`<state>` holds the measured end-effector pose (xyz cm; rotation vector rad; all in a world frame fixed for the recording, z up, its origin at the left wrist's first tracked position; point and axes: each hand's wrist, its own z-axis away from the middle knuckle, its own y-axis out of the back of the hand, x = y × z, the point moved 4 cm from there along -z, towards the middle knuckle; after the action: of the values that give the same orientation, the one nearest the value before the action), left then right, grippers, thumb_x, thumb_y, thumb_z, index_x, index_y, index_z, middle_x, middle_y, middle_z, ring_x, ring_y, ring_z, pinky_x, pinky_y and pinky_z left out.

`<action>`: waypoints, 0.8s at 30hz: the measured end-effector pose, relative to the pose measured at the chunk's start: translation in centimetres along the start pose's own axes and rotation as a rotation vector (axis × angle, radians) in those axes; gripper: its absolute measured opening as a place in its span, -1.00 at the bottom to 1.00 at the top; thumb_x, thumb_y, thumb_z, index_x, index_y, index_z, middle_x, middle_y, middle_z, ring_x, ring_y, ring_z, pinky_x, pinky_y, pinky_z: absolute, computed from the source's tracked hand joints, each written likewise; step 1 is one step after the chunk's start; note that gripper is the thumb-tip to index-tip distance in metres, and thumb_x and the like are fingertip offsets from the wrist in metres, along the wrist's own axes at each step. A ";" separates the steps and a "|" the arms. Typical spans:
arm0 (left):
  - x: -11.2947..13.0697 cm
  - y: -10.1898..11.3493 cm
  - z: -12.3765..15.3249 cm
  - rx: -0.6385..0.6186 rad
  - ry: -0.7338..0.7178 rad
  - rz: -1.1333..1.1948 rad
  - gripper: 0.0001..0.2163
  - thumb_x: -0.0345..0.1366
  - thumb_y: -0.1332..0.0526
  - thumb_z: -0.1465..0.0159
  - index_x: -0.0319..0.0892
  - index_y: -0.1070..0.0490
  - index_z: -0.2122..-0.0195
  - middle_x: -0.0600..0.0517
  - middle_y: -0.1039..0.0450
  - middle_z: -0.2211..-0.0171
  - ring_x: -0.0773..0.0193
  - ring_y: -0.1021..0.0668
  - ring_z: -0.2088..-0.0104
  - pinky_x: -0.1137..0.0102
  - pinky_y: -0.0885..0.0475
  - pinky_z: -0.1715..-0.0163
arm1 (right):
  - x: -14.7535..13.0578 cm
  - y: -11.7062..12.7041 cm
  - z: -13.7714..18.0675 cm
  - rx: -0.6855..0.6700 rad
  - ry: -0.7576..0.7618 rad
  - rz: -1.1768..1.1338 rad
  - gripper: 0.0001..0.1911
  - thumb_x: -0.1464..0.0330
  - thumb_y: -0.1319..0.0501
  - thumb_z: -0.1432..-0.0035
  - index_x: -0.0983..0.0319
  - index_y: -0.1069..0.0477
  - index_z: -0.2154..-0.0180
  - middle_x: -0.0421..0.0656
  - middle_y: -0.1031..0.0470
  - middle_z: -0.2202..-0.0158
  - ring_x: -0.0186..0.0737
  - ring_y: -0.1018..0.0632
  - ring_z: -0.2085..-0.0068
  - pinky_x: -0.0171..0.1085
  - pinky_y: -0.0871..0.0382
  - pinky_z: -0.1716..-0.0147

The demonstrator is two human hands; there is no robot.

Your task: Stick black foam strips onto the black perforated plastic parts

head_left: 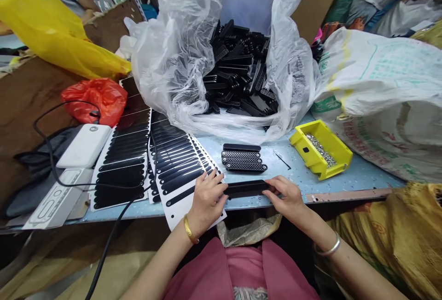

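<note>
My left hand (208, 197) and my right hand (285, 195) grip the two ends of a long flat black piece (246, 188) at the table's front edge, thumbs and fingers closed on it. Just beyond it lie several black strips with mesh-patterned faces (243, 161), packed side by side, with a plain black strip (241, 147) behind them. A thin black hex key (283, 161) rests to their right. Beside my left hand, white sheets carrying glossy black strips (177, 164) overlap on the table.
A large clear plastic bag (183, 60) full of black pieces (238, 69) stands behind. On the right are a yellow bin (321, 150) of small metal parts and a white woven sack (386, 88). On the left sit a white box (57, 198), a black cable (115, 224) and a red bag (95, 99).
</note>
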<state>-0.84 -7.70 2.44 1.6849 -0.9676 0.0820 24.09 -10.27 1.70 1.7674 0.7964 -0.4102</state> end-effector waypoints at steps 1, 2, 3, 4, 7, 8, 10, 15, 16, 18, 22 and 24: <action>0.1 0.1 0.3 0.013 -0.006 0.010 -0.78 -0.48 -0.22 -0.15 -0.10 -0.55 0.22 -0.11 -0.58 -0.01 -0.10 -0.51 -0.15 -0.08 -0.33 -0.13 | -0.2 0.1 0.2 0.001 0.019 0.003 -0.86 0.39 -0.23 -0.18 0.21 -0.55 0.22 -0.14 -0.50 0.43 -0.25 -0.52 0.50 -0.29 -0.45 0.50; 0.2 0.1 0.5 0.022 -0.009 0.018 -0.78 -0.48 -0.22 -0.16 -0.10 -0.55 0.21 -0.11 -0.59 -0.01 -0.09 -0.52 -0.14 -0.07 -0.33 -0.12 | -0.5 0.1 0.4 -0.002 0.035 0.005 -0.86 0.39 -0.23 -0.18 0.21 -0.55 0.23 -0.14 -0.50 0.45 -0.25 -0.52 0.50 -0.29 -0.45 0.50; 0.3 0.1 0.6 0.026 -0.009 0.022 -0.78 -0.48 -0.21 -0.16 -0.11 -0.54 0.20 -0.11 -0.59 0.00 -0.09 -0.52 -0.14 -0.08 -0.34 -0.12 | -0.6 0.1 0.5 -0.004 0.048 0.006 -0.87 0.39 -0.23 -0.18 0.21 -0.54 0.23 -0.15 -0.49 0.46 -0.26 -0.51 0.51 -0.30 -0.44 0.51; 0.2 0.1 0.6 0.026 -0.006 0.025 -0.78 -0.47 -0.21 -0.17 -0.11 -0.53 0.19 -0.11 -0.59 0.00 -0.09 -0.53 -0.13 -0.08 -0.35 -0.11 | -0.7 0.1 0.6 -0.003 0.053 0.008 -0.87 0.39 -0.23 -0.18 0.22 -0.54 0.23 -0.16 -0.47 0.47 -0.26 -0.51 0.52 -0.31 -0.43 0.52; 0.0 -0.2 0.2 0.022 0.009 0.030 -0.81 -0.46 -0.20 -0.20 -0.12 -0.51 0.20 -0.12 -0.59 -0.01 -0.11 -0.53 -0.13 -0.09 -0.36 -0.11 | -0.7 0.0 0.5 0.011 0.049 0.022 -0.88 0.39 -0.22 -0.20 0.23 -0.52 0.24 -0.17 -0.46 0.49 -0.28 -0.49 0.54 -0.32 -0.40 0.55; -0.1 -0.3 -0.1 0.021 0.012 0.030 -0.82 -0.46 -0.20 -0.20 -0.13 -0.51 0.20 -0.12 -0.58 -0.01 -0.11 -0.53 -0.13 -0.10 -0.36 -0.11 | -0.6 0.0 0.4 0.016 0.047 0.026 -0.89 0.39 -0.22 -0.20 0.24 -0.52 0.25 -0.17 -0.46 0.50 -0.28 -0.49 0.55 -0.32 -0.39 0.55; -0.2 -0.5 -0.5 0.022 0.012 0.029 -0.84 -0.45 -0.21 -0.21 -0.14 -0.50 0.21 -0.13 -0.58 -0.01 -0.13 -0.52 -0.13 -0.10 -0.36 -0.11 | -0.4 -0.1 0.2 0.025 0.042 0.027 -0.89 0.39 -0.21 -0.20 0.24 -0.51 0.26 -0.16 -0.45 0.50 -0.28 -0.48 0.56 -0.32 -0.39 0.57; -0.5 -0.9 -1.1 0.028 0.030 0.037 -0.84 -0.42 -0.23 -0.21 -0.15 -0.50 0.19 -0.15 -0.59 0.00 -0.14 -0.52 -0.14 -0.11 -0.37 -0.11 | 0.3 -0.2 0.1 0.033 -0.013 0.011 -0.88 0.36 -0.22 -0.20 0.23 -0.52 0.26 -0.17 -0.45 0.50 -0.29 -0.49 0.57 -0.33 -0.40 0.59; -0.6 -1.0 -1.1 0.026 0.039 0.039 -0.84 -0.41 -0.23 -0.21 -0.15 -0.51 0.19 -0.15 -0.59 0.00 -0.13 -0.51 -0.14 -0.11 -0.36 -0.12 | 0.3 -0.2 0.2 0.031 -0.020 0.010 -0.87 0.35 -0.23 -0.19 0.24 -0.53 0.26 -0.17 -0.46 0.50 -0.29 -0.49 0.57 -0.33 -0.40 0.59; -0.7 -1.0 -1.1 0.013 0.059 0.043 -0.82 -0.42 -0.24 -0.20 -0.14 -0.51 0.18 -0.14 -0.58 -0.01 -0.12 -0.51 -0.15 -0.11 -0.35 -0.13 | 0.5 -0.2 0.1 0.020 -0.027 0.004 -0.87 0.35 -0.25 -0.17 0.24 -0.54 0.25 -0.16 -0.47 0.50 -0.29 -0.48 0.58 -0.33 -0.40 0.60; -0.7 -1.0 -1.0 -0.016 0.070 0.066 -0.81 -0.45 -0.23 -0.18 -0.13 -0.53 0.20 -0.12 -0.57 -0.04 -0.13 -0.49 -0.17 -0.12 -0.32 -0.15 | 0.6 -0.2 0.0 0.000 -0.015 -0.001 -0.83 0.36 -0.27 -0.14 0.27 -0.55 0.22 -0.16 -0.47 0.50 -0.31 -0.46 0.60 -0.33 -0.40 0.60; -0.7 -1.0 -1.0 -0.013 0.071 0.085 -0.82 -0.46 -0.24 -0.17 -0.13 -0.53 0.22 -0.12 -0.57 -0.04 -0.13 -0.49 -0.17 -0.13 -0.31 -0.16 | 0.7 -0.2 0.0 -0.004 -0.006 0.009 -0.81 0.36 -0.28 -0.13 0.27 -0.55 0.19 -0.17 -0.47 0.49 -0.34 -0.44 0.62 -0.33 -0.39 0.61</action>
<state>-0.27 -6.49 1.72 1.6183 -0.9837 0.1906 24.44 -10.05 1.18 1.7653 0.7845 -0.4073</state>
